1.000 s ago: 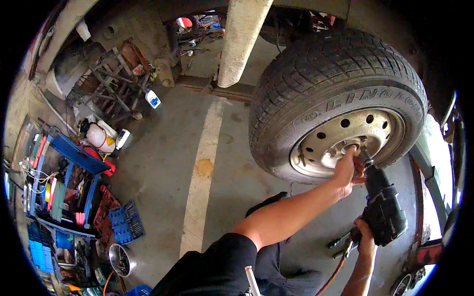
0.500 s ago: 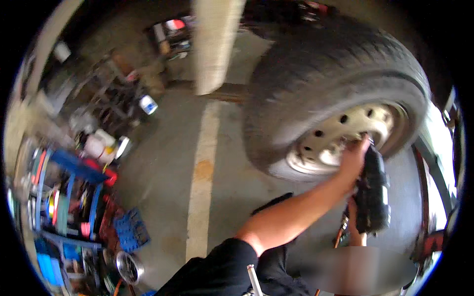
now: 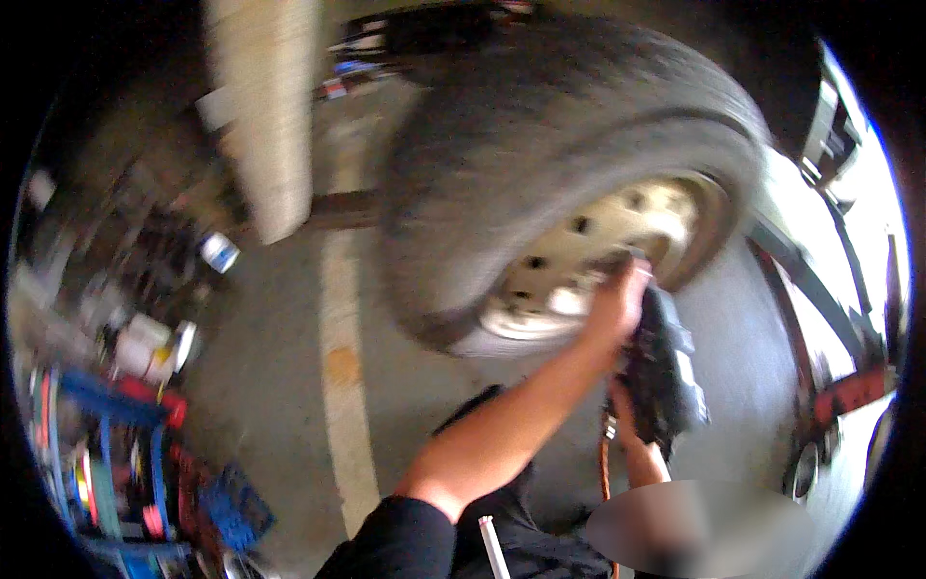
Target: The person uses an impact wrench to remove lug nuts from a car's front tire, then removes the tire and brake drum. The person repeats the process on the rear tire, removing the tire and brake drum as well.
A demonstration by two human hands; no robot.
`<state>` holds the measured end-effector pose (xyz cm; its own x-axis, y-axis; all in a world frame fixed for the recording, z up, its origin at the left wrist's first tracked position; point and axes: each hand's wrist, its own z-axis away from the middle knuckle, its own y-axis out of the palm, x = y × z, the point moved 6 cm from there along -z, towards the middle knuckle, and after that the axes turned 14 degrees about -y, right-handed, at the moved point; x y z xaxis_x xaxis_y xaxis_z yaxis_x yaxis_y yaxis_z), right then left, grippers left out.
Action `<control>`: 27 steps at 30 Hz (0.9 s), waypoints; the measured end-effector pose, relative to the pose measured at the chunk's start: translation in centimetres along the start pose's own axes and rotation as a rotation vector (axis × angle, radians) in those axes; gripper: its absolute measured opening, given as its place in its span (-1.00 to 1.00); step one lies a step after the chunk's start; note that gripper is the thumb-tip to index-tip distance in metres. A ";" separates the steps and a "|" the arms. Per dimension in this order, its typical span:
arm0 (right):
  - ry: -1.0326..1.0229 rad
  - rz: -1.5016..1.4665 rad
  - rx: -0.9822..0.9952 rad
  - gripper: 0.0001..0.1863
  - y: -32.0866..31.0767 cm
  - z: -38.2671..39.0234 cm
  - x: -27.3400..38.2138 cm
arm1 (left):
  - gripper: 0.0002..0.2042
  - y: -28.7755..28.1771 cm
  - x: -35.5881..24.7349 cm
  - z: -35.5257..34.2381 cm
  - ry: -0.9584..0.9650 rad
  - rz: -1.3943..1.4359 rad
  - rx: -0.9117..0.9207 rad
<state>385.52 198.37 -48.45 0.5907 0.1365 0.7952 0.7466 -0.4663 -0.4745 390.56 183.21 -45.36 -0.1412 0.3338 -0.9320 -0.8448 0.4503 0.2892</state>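
A large wheel [image 3: 569, 164] stood at centre right on the far side of a workshop floor [image 3: 415, 415], its pale metal rim [image 3: 606, 214] turned toward the person. The person's left arm reached across from the near edge, and the left hand [image 3: 625, 289] was at the front end of a black power tool [image 3: 664, 372], close to the middle of the rim. Blur hid whether those fingers gripped the tool or only touched it. The right hand [image 3: 623, 410] was closed around the tool's handle, partly behind its body, with an orange hose [image 3: 605, 463] hanging just beside it. A smudged patch covered part of the right forearm.

At near left was a blue rack [image 3: 106, 394], packed with green, pink and yellow things too blurred to name. Just right of it lay a blue tray [image 3: 236, 507]; what it held could not be made out. Farther back on the left were a pale jug [image 3: 135, 355] and a white bottle [image 3: 220, 253] with a blue label, their contents hidden by their walls. A pale post [image 3: 265, 116] came down at far left, near a light stripe [image 3: 342, 318] along the floor.
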 end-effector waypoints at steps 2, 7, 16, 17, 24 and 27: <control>0.145 -0.164 -0.156 -0.65 0.4 2.7 -7.1 | -0.49 1.5 0.6 -1.1 0.155 -0.165 -0.159; 0.205 -0.171 -0.185 -0.75 -0.2 2.4 -5.5 | -0.55 1.6 1.1 -0.5 -0.149 0.274 -0.004; 0.312 -0.771 -0.135 -0.65 -0.4 0.2 -2.4 | -0.59 2.9 2.0 -2.1 -0.255 0.610 0.375; 0.291 -0.751 -0.113 -0.64 0.0 -0.1 -1.9 | -0.58 2.8 1.9 -2.4 -0.226 0.579 0.273; 0.236 -0.500 -0.050 -0.57 -0.2 -0.3 -2.4 | -0.51 3.0 2.4 -3.3 -0.218 0.545 0.010; 0.248 -0.831 -0.118 -0.54 1.4 0.0 -0.9 | -0.52 2.7 2.4 -3.8 -0.181 0.450 -0.035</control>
<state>386.07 197.60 -49.87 -0.2247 0.2848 0.9319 0.8610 -0.3898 0.3267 385.98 182.05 -47.65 -0.4069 0.6288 -0.6626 -0.7376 0.2017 0.6444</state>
